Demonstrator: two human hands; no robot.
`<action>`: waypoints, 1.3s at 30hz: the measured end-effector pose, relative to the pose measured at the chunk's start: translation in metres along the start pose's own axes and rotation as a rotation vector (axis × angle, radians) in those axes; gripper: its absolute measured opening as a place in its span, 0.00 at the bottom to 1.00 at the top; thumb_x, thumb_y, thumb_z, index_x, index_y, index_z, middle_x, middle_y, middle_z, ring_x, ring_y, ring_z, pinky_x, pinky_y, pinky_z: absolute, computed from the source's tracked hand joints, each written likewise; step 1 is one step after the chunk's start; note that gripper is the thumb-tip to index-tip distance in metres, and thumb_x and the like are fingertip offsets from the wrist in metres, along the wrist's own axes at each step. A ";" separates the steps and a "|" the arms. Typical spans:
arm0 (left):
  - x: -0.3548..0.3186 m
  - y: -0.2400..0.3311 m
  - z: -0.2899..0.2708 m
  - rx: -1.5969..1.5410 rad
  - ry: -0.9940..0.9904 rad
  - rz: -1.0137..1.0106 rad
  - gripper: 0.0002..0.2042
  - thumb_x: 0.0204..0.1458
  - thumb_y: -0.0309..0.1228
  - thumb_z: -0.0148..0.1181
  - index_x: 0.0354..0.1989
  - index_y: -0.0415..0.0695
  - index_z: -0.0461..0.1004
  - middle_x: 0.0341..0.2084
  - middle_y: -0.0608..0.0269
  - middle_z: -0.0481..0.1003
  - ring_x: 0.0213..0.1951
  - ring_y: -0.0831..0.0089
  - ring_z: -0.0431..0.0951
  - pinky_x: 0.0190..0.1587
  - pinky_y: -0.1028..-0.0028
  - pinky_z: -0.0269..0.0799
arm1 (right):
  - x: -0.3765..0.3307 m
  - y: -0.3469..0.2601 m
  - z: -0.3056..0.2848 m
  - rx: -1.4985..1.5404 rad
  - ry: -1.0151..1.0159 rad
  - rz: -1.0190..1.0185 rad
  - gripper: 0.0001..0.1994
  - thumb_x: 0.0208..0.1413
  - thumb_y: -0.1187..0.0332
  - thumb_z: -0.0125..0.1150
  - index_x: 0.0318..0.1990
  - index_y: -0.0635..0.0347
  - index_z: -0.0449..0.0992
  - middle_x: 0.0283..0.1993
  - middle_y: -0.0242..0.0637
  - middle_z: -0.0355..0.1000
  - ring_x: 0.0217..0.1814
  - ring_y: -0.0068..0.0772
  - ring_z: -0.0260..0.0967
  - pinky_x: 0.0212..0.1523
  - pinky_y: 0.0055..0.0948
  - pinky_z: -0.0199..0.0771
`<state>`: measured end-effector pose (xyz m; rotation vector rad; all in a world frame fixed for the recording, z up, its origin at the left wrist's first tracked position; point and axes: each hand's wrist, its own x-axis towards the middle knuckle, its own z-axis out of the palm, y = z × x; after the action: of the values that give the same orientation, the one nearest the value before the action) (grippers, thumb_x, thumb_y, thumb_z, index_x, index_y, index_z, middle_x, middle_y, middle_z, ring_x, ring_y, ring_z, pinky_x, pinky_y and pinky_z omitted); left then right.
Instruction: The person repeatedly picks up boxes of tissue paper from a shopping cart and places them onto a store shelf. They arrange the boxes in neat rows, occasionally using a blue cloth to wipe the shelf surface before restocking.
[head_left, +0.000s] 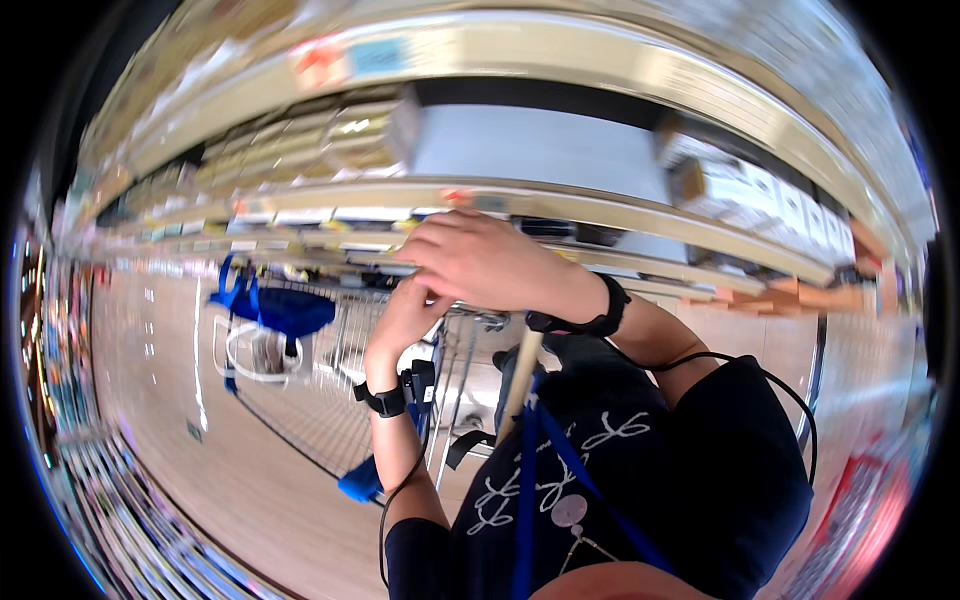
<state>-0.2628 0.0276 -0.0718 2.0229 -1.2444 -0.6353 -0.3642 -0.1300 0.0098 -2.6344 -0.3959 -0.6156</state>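
Our left hand (400, 318) and right hand (472, 258) touching — fingers bent, any grip we cannot tell — 1 wire cart (345, 352) below, blue bag (292, 310) toward its left, white boxes (745, 192) on a shelf (590, 201)

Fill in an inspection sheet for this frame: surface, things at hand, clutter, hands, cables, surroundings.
Surface: shiny floor with reflections.
Things at hand: wire cart, seen beside the hands; contact unclear.
Clutter: blue bag at the cart's edge.
Hands: left hand and right hand close together; any held item cannot be made out.
Cables: left cable and right cable, both black, running along the arms.
Surroundings: shelves with white boxes, partly blurred.
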 end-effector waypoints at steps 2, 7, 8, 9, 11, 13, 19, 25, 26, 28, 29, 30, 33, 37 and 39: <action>0.032 0.071 0.006 -0.019 -0.050 0.041 0.12 0.49 0.30 0.61 0.39 0.35 0.74 0.30 0.52 0.77 0.28 0.62 0.77 0.32 0.70 0.72 | -0.041 0.012 -0.041 -0.163 0.178 0.104 0.11 0.51 0.65 0.59 0.41 0.56 0.75 0.44 0.32 0.71 0.50 0.34 0.68 0.52 0.32 0.66; 0.110 0.173 0.039 -0.056 -0.141 0.264 0.08 0.51 0.28 0.60 0.39 0.40 0.74 0.28 0.67 0.77 0.26 0.80 0.72 0.26 0.78 0.64 | -0.135 0.025 -0.120 -0.306 0.491 0.428 0.13 0.46 0.73 0.61 0.41 0.55 0.74 0.48 0.34 0.70 0.51 0.39 0.64 0.52 0.35 0.65; 0.125 0.184 0.048 -0.067 -0.068 0.336 0.08 0.51 0.28 0.59 0.39 0.41 0.75 0.29 0.67 0.77 0.27 0.80 0.72 0.27 0.79 0.64 | -0.148 0.028 -0.130 -0.403 0.555 0.470 0.13 0.45 0.72 0.62 0.42 0.56 0.74 0.49 0.35 0.69 0.51 0.41 0.64 0.52 0.36 0.65; 0.143 0.191 0.060 -0.086 -0.003 0.409 0.08 0.51 0.27 0.59 0.39 0.41 0.75 0.30 0.67 0.77 0.28 0.81 0.73 0.27 0.80 0.64 | -0.162 0.032 -0.137 -0.504 0.613 0.521 0.14 0.44 0.72 0.62 0.42 0.56 0.74 0.50 0.36 0.68 0.51 0.43 0.63 0.52 0.37 0.65; 0.172 0.200 0.081 -0.094 0.157 0.561 0.10 0.50 0.28 0.61 0.40 0.41 0.75 0.34 0.65 0.78 0.33 0.80 0.76 0.29 0.81 0.66 | -0.183 0.037 -0.147 -0.541 0.632 0.596 0.21 0.42 0.70 0.66 0.48 0.55 0.72 0.52 0.38 0.66 0.53 0.47 0.59 0.53 0.41 0.61; 0.192 0.213 0.097 0.085 0.234 0.463 0.18 0.45 0.31 0.65 0.46 0.38 0.73 0.35 0.61 0.78 0.33 0.74 0.77 0.31 0.77 0.69 | -0.197 0.036 -0.156 -0.552 0.648 0.683 0.25 0.41 0.69 0.67 0.51 0.55 0.70 0.53 0.39 0.66 0.54 0.46 0.58 0.54 0.41 0.60; 0.237 0.220 0.130 0.192 0.254 0.410 0.32 0.37 0.33 0.70 0.53 0.36 0.66 0.38 0.49 0.77 0.39 0.59 0.79 0.41 0.68 0.73 | -0.219 0.056 -0.163 -0.596 0.506 0.730 0.30 0.32 0.72 0.71 0.51 0.53 0.71 0.52 0.32 0.67 0.53 0.42 0.58 0.52 0.38 0.56; 0.210 0.198 0.107 0.058 0.399 0.441 0.29 0.34 0.40 0.74 0.44 0.37 0.72 0.35 0.46 0.77 0.39 0.50 0.76 0.43 0.63 0.72 | -0.198 0.066 -0.160 -0.331 0.489 0.566 0.23 0.35 0.76 0.69 0.44 0.55 0.73 0.48 0.35 0.66 0.53 0.43 0.62 0.49 0.37 0.61; 0.199 0.191 0.099 -0.024 0.520 0.427 0.27 0.33 0.40 0.75 0.41 0.38 0.73 0.35 0.46 0.76 0.38 0.51 0.77 0.43 0.63 0.72 | -0.190 0.065 -0.155 -0.216 0.502 0.542 0.22 0.35 0.77 0.69 0.43 0.56 0.72 0.48 0.36 0.65 0.52 0.43 0.63 0.48 0.37 0.63; 0.165 0.176 0.071 -0.232 0.585 0.411 0.28 0.36 0.32 0.74 0.46 0.39 0.68 0.37 0.51 0.76 0.40 0.61 0.78 0.44 0.68 0.73 | -0.168 0.059 -0.144 -0.028 0.490 0.469 0.20 0.39 0.78 0.68 0.43 0.58 0.72 0.48 0.39 0.63 0.49 0.45 0.66 0.45 0.34 0.69; 0.141 0.177 0.054 -0.384 0.594 0.437 0.28 0.37 0.29 0.74 0.47 0.39 0.66 0.38 0.53 0.76 0.41 0.66 0.78 0.44 0.70 0.73 | -0.156 0.056 -0.138 0.030 0.467 0.414 0.21 0.39 0.77 0.68 0.44 0.58 0.72 0.48 0.39 0.63 0.49 0.44 0.66 0.46 0.34 0.68; 0.120 0.165 0.042 -0.360 0.622 0.411 0.28 0.37 0.27 0.73 0.48 0.40 0.65 0.38 0.55 0.76 0.42 0.68 0.77 0.45 0.71 0.73 | -0.143 0.054 -0.129 0.089 0.442 0.364 0.21 0.39 0.77 0.68 0.44 0.58 0.72 0.47 0.40 0.63 0.49 0.44 0.65 0.46 0.33 0.68; 0.040 0.126 0.010 -0.193 0.748 0.267 0.27 0.39 0.25 0.71 0.49 0.40 0.65 0.38 0.56 0.76 0.43 0.70 0.77 0.47 0.71 0.72 | -0.102 0.045 -0.093 0.265 0.292 0.200 0.21 0.40 0.75 0.68 0.46 0.57 0.72 0.47 0.40 0.63 0.48 0.42 0.66 0.48 0.33 0.68; -0.076 0.060 -0.014 -0.148 0.911 -0.082 0.27 0.40 0.26 0.71 0.50 0.39 0.65 0.40 0.54 0.76 0.44 0.67 0.78 0.48 0.70 0.73 | -0.040 0.024 -0.022 0.378 0.069 -0.026 0.20 0.43 0.75 0.66 0.47 0.56 0.71 0.49 0.40 0.62 0.48 0.44 0.68 0.47 0.35 0.69; -0.125 0.024 -0.013 -0.155 0.953 -0.271 0.26 0.41 0.25 0.71 0.50 0.40 0.65 0.41 0.55 0.75 0.44 0.66 0.78 0.48 0.70 0.73 | -0.009 0.013 0.020 0.387 -0.027 -0.089 0.19 0.45 0.75 0.65 0.47 0.56 0.71 0.49 0.39 0.62 0.47 0.46 0.68 0.46 0.37 0.69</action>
<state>-0.3205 0.1361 -0.0378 1.9706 -0.3490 0.1464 -0.3607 -0.1340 -0.0150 -2.2668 -0.5801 -0.4755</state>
